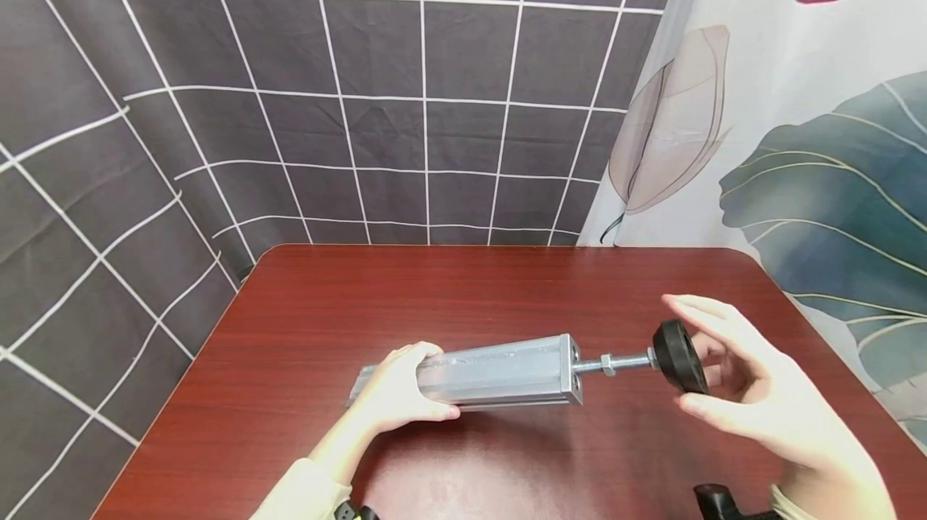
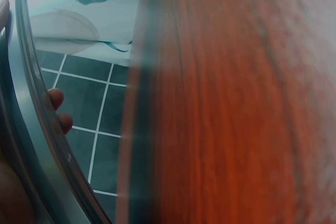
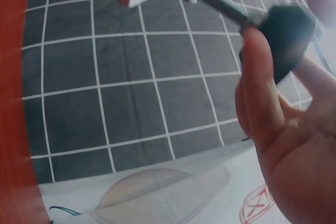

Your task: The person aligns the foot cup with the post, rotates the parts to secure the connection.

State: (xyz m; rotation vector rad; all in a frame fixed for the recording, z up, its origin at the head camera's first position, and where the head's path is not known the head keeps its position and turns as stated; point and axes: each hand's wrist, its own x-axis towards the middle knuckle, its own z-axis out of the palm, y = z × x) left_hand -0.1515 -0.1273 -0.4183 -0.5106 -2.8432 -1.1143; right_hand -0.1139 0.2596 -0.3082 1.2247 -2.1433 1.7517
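Observation:
A silver aluminium profile point(image 1: 500, 371) is held above the table at a slight tilt. My left hand point(image 1: 401, 391) grips its left part, thumb on the near side; two fingertips point(image 2: 56, 98) show past its edge in the left wrist view. From the profile's right end sticks a threaded rod with a nut point(image 1: 607, 365), ending in a black levelling foot point(image 1: 677, 356). My right hand point(image 1: 753, 375) curves round the foot, with the thumb point(image 1: 713, 411) below it. The foot looks blurred in the right wrist view, where a digit overlaps it; firm contact is hard to judge.
The red-brown wooden table point(image 1: 434, 286) has rounded far corners. A dark grid-patterned curtain point(image 1: 471, 134) hangs behind and to the left, and a white leaf-print curtain point(image 1: 768, 85) to the right. A black wrist device point(image 1: 715, 500) sits by the right wrist.

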